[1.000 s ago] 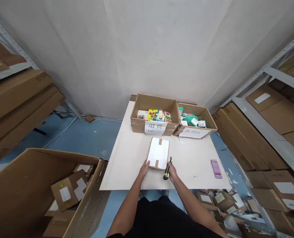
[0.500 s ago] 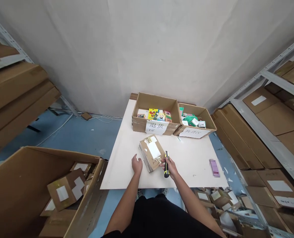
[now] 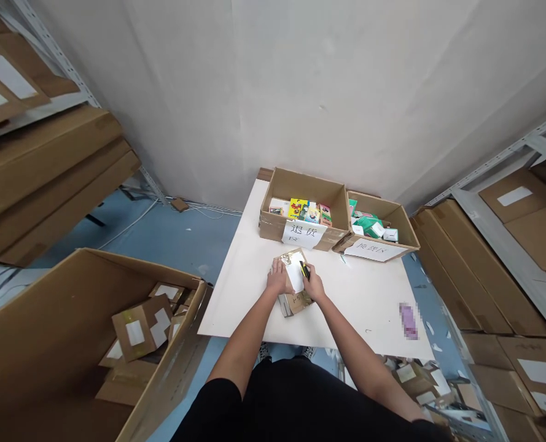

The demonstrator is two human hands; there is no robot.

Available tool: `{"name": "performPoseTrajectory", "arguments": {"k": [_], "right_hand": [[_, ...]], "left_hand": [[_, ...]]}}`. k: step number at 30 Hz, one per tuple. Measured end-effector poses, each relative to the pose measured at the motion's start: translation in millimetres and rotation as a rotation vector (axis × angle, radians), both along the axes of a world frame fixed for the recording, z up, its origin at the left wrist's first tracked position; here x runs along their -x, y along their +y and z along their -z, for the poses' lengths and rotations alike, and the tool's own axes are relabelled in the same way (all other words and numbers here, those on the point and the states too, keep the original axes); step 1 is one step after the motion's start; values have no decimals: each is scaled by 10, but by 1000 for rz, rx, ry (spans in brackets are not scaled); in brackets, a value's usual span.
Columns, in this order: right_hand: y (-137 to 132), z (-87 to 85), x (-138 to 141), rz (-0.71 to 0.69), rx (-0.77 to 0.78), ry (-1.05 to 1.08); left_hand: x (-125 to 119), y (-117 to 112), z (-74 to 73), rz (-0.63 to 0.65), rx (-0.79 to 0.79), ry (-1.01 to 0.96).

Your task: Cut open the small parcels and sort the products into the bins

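A small brown cardboard box (image 3: 295, 304) with a white label lies on the white table in front of me. My left hand (image 3: 277, 277) grips the box at its left side, partly covering its top. In my right hand (image 3: 314, 285) is a black and yellow utility knife (image 3: 304, 270), held over the label near the box's right edge. The fingers hide part of the knife, and I cannot tell whether its blade touches the box.
Two open cartons with paper signs, a left one (image 3: 273, 228) and a right one (image 3: 406, 245), stand at the table's back, holding small colourful packets. A pixelated purple item (image 3: 409, 321) lies at right. A large carton (image 3: 88, 261) with parcels stands on the left floor; shelves flank both sides.
My left hand has moved from beside the box onto it. The right hand has brought the knife up and over the label. The camera view has shifted a little.
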State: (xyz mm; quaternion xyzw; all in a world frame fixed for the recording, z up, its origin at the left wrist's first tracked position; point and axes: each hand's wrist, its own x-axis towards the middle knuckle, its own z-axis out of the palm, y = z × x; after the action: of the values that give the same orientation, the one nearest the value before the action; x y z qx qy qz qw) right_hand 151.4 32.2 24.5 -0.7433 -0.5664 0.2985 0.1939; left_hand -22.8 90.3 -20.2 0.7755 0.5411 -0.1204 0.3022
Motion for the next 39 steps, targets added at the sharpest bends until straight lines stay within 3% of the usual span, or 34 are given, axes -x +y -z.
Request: {"name": "performPoseTrajectory", "arguments": {"k": [5,9,17,22,28,31,34,39], "right_hand": [[641,-66,341,-200,96,-208],[783,-62,442,-275,231,-306],[483,-202,401,-349,425,-440],[7,-222,201,-374,509,-405],[-864,-85,-133,-177,405,-190],[-1169,-58,-306,-119,387,-120],[-1330,-55,-480,-39,342,-13],[-1267,100,-504,382,222,26]], "left_hand": [[61,-4,46,7,-11,-21],[88,-1,78,9,8,-37],[86,-19,2,-13,-14,-37],[118,-50,-35,-28,-41,-42],[142,-55,5,-39,-42,-59],[157,-43,28,-43,-36,-77],[172,-48,51,-61,-28,-96],[157,-80,70,-99,-55,-95]]}}
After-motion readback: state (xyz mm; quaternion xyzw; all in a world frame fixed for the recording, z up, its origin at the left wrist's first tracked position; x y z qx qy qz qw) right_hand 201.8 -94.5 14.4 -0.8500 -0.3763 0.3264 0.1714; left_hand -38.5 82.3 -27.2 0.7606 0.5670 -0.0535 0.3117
